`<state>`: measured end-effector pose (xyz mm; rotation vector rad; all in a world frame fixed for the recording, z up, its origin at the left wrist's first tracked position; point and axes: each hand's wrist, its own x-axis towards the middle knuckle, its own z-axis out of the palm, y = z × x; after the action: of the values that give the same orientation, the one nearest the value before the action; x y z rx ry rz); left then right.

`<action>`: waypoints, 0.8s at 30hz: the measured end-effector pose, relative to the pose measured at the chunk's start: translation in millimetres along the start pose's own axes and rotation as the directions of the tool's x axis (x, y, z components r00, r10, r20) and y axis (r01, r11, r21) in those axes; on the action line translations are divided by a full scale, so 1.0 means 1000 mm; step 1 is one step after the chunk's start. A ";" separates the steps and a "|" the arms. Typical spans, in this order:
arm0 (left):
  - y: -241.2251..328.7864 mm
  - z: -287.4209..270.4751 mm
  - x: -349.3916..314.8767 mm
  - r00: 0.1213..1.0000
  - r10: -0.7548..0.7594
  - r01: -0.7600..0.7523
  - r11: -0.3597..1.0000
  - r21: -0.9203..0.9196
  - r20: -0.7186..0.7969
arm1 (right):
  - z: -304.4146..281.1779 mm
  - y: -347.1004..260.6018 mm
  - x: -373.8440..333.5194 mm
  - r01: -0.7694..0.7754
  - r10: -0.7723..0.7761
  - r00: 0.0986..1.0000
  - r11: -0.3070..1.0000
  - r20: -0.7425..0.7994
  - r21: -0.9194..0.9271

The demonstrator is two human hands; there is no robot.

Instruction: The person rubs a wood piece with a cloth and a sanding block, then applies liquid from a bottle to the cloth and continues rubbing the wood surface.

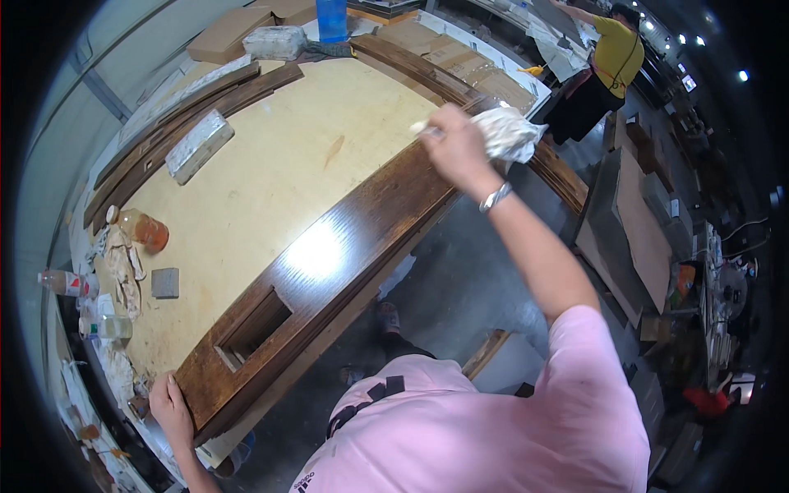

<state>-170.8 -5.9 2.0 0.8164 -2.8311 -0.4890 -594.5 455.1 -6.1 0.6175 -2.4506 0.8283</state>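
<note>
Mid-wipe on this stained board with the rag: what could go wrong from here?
1. The board lies along the table edge, steadied only by the left hand at its end; a hard push might shift it.
2. The right hand with the rag is far out, so the wipe may come out uneven.

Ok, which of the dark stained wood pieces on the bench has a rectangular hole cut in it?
The wide curved board along the near edge, under both hands: its cutout sits near the left hand. The narrower curved strips at the far side are solid.
</note>
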 end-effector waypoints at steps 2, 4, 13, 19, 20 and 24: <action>-0.007 0.002 -0.006 0.992 0.082 -0.077 0.996 0.054 -0.097 | 0.024 -0.068 -0.027 0.066 -0.091 0.985 0.983 0.146 0.170; -0.008 0.000 -0.005 0.995 0.056 -0.052 0.997 0.051 -0.077 | 0.044 -0.137 -0.053 0.114 -0.203 0.958 0.916 0.200 0.385; 0.083 -0.001 -0.036 0.973 0.156 -0.229 0.557 -0.798 -0.170 | 0.026 -0.331 -0.102 -0.814 -0.389 0.574 -0.182 0.720 0.551; 0.099 -0.010 -0.081 0.976 -0.067 -0.142 0.515 -0.845 -0.205 | 0.012 -0.324 -0.095 -0.479 -0.521 0.627 0.330 0.580 0.814; 0.075 -0.025 -0.081 0.937 -0.210 -0.151 0.479 -0.865 -0.280 | 0.011 -0.304 -0.089 -0.203 -0.495 0.743 0.475 0.450 0.857; 0.029 -0.086 -0.079 0.828 -0.068 -0.083 0.967 -0.240 -0.557 | 0.004 -0.225 -0.058 0.324 -0.536 0.675 0.832 0.507 0.449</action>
<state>-98.4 36.6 88.3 0.7447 -2.1716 -0.4976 -426.5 306.4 56.2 1.7867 -2.5151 0.9295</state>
